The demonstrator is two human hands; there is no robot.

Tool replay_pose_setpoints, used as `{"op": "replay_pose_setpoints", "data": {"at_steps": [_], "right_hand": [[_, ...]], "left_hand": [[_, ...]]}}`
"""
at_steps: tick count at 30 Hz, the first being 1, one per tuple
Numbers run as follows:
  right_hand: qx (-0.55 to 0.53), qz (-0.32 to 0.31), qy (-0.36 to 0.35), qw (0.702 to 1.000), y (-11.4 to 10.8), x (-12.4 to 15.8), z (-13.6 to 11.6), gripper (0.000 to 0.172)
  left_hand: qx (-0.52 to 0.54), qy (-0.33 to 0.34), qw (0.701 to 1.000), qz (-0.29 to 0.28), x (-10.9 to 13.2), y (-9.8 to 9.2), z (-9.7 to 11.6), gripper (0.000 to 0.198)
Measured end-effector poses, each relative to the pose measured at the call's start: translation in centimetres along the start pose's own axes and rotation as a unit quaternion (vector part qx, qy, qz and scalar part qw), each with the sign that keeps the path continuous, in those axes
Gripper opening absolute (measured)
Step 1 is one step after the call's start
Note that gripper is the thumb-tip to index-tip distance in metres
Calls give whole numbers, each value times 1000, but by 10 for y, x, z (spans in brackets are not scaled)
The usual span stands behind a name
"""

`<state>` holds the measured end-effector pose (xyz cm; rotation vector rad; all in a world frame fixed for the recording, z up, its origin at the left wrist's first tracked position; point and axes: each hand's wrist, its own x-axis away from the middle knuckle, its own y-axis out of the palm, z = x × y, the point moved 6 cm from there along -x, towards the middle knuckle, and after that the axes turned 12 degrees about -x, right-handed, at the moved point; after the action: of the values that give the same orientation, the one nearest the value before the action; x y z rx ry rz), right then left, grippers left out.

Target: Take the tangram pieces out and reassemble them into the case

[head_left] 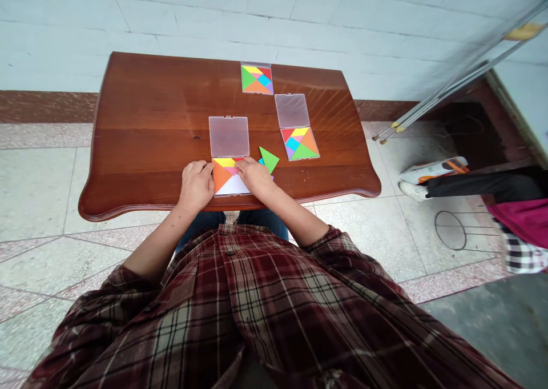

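On the shiny brown wood counter [141, 103], a square tray of bright flat puzzle pieces [225, 177] sits near the front edge. A green plastic triangle [269, 159] lies just beside it. The right grip [254, 175] rests bent on the pieces, and the left grip [196, 186] curls against the tray's left side. I cannot tell if either holds a piece.

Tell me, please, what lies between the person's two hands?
In the head view, a tangram tray holding an orange tile and a yellow tile lies between the left hand and the right hand.
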<state>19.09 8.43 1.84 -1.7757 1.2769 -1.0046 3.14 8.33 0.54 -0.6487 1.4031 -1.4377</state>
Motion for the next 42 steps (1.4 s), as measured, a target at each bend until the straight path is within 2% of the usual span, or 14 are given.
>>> {"op": "replay_pose_setpoints", "data": {"at_steps": [6, 15, 23, 28, 32, 35, 38, 42], "right_hand": [[-28, 10, -4, 1000, 0, 0, -2, 33], [-141, 124, -4, 982, -21, 5, 29, 25], [-179, 135, -9, 974, -21, 7, 35, 23], [-176, 206, 35, 962, -45, 16, 73, 24], [-168, 230, 91, 954, -56, 28, 105, 25], [-158, 214, 110, 958, -53, 31, 112, 24], [-140, 171, 136, 966, -45, 28, 107, 27], [-114, 128, 183, 968, -42, 17, 96, 51]], "left_hand": [[-4, -1, 1000, -2, 0, 1, -1, 40], [-7, 0, 1000, 1, 0, 2, -1, 40], [-12, 3, 1000, 0, 0, 2, -2, 40], [-18, 5, 1000, 6, -1, 2, -3, 39], [-22, 4, 1000, 5, -1, 1, -3, 39], [-17, -6, 1000, 7, -1, -1, -4, 39], [-11, -9, 1000, 5, -1, -1, -5, 39], [0, -13, 1000, 7, -2, -1, -5, 39]]}}
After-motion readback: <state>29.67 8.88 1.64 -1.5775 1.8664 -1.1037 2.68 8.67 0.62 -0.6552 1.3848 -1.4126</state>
